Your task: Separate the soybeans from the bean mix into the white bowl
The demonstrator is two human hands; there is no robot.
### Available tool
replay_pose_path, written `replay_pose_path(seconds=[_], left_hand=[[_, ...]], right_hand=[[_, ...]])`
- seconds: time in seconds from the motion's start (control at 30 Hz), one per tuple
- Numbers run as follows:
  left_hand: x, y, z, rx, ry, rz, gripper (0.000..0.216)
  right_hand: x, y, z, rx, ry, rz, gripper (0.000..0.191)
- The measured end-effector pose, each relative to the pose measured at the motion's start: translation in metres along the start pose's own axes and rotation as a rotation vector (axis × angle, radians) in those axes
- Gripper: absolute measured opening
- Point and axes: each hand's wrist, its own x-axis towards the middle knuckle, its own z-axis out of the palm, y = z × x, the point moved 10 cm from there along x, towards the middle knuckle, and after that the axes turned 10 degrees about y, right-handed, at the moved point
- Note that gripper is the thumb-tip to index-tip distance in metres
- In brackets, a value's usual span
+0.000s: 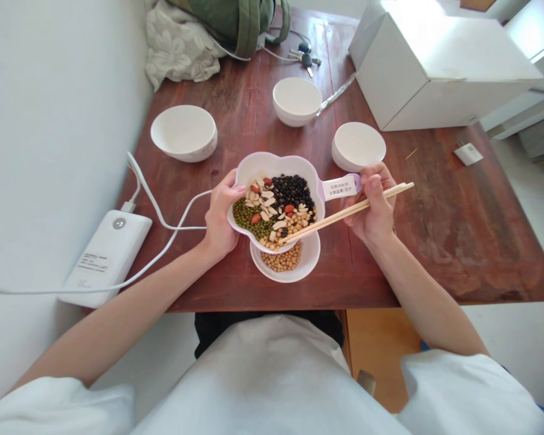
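My left hand point(223, 212) grips the left rim of a flower-shaped, handled bowl point(258, 162). My right hand point(375, 206) holds a pair of wooden chopsticks point(344, 212), and its fingers also touch the labelled handle point(340, 187). In the flower-shaped bowl lie black beans point(294, 190), green mung beans point(248, 219), shelled peanuts point(265, 202) and yellow soybeans point(301, 219). The chopstick tips rest among the soybeans at the near edge. Directly below, partly covered by the flower-shaped bowl, a small white bowl point(312, 261) contains more soybeans point(281, 261).
Three white bowls stand farther back: left point(185, 136), middle point(297, 103) and right point(358, 148). A white box point(417, 78) occupies the back right, keys point(306, 59) the back. A power bank point(109, 254) with a white cable point(165, 252) lies left; a charger plug point(468, 153) lies right.
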Motion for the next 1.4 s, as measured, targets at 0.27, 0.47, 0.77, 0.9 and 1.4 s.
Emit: replay_pose_path(seconds=[0.27, 0.47, 0.77, 0.9, 1.4], left_hand=[[0.001, 0.001, -0.004, -0.045, -0.003, -0.005, 0.023], [-0.002, 0.002, 0.003, -0.068, -0.049, 0.003, 0.029], [-0.005, -0.002, 0.006, -0.099, -0.058, -0.1, 0.026], [-0.007, 0.0, 0.01, -0.082, -0.068, -0.151, 0.031], [-0.007, 0.003, 0.01, -0.066, -0.053, -0.135, 0.027]], right_hand=[[0.009, -0.02, -0.008, 0.024, -0.013, -0.121, 0.043], [0.009, -0.063, -0.011, -0.009, -0.058, -0.449, 0.062], [0.004, -0.087, -0.006, 0.01, -0.238, -0.641, 0.061], [-0.005, -0.091, 0.007, -0.02, -0.279, -0.625, 0.062], [-0.013, -0.08, 0.014, -0.068, -0.306, -0.516, 0.048]])
